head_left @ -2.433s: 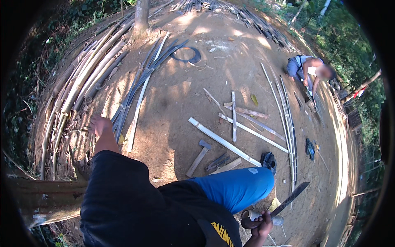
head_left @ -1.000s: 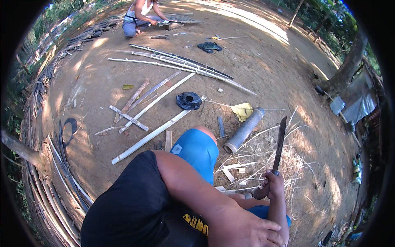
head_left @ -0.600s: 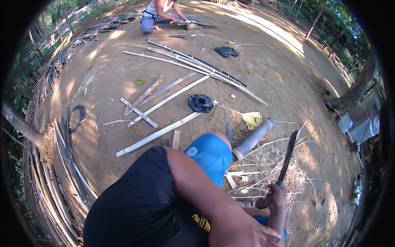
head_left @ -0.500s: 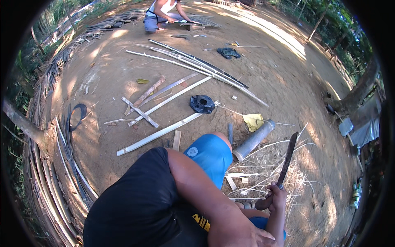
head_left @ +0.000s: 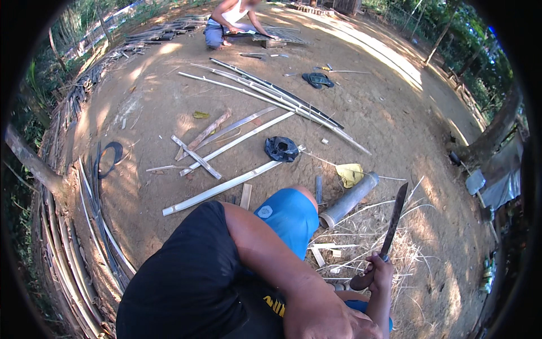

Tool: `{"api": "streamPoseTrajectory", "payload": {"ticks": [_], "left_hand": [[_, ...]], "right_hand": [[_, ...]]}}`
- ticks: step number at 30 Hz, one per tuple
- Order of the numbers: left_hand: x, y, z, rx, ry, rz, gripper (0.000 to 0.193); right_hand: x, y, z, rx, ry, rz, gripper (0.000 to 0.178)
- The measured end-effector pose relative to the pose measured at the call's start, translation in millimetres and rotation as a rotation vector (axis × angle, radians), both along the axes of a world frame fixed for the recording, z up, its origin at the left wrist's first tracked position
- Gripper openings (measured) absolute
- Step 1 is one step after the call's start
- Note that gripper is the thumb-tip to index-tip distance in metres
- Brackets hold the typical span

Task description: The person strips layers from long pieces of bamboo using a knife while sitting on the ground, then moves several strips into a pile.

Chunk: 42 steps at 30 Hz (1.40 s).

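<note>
The closed right hand (head_left: 380, 272) grips a machete (head_left: 394, 221).

One machete (head_left: 395, 220); one gray tube (head_left: 349, 200)

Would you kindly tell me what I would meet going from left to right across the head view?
Dark coil, yellowish leaf, black plastic bag, yellow scrap, machete blade pointing up from the right hand, grey sheet.

Bright dappled sunlight; patchy shade; dark, curved edges
</note>
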State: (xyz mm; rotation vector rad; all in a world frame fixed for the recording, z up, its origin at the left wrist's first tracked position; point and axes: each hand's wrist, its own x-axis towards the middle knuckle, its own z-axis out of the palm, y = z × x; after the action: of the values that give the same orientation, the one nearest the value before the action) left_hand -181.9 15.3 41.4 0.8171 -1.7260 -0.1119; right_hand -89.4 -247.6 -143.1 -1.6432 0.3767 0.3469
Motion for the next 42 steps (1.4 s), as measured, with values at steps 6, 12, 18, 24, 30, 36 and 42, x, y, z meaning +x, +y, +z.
{"api": "streamPoseTrajectory", "payload": {"ticks": [6,12,18,24,30,36,42], "left_hand": [[1,5,-2,0.059,-0.011,-0.065,0.041],[0,8,-5,0.096,-0.065,-0.035,0.048],[-8,3,-5,0.056,-0.054,0.003,0.053],[0,-1,-3,0.142,-0.098,-0.062,0.051],[-15,-3,2,0.029,-0.075,0.082,0.047],[-8,-5,0,0.101,-0.068,-0.035,0.045],[-9,-3,7,0.079,-0.122,0.034,0.045]], "right_hand": [[-2,2,1,0.032,0.008,-0.01,0.02],[-3,8,7,-0.01,0.006,0.005,0.021],[-2,11,4,0.01,-0.014,-0.001,0.022],[-2,6,4,0.009,-0.007,-0.009,0.023],[-3,6,5,0.01,-0.006,0.015,0.023],[-5,6,7,0.031,-0.01,-0.005,0.022],[-6,6,7,-0.001,-0.029,0.004,0.022]]}}
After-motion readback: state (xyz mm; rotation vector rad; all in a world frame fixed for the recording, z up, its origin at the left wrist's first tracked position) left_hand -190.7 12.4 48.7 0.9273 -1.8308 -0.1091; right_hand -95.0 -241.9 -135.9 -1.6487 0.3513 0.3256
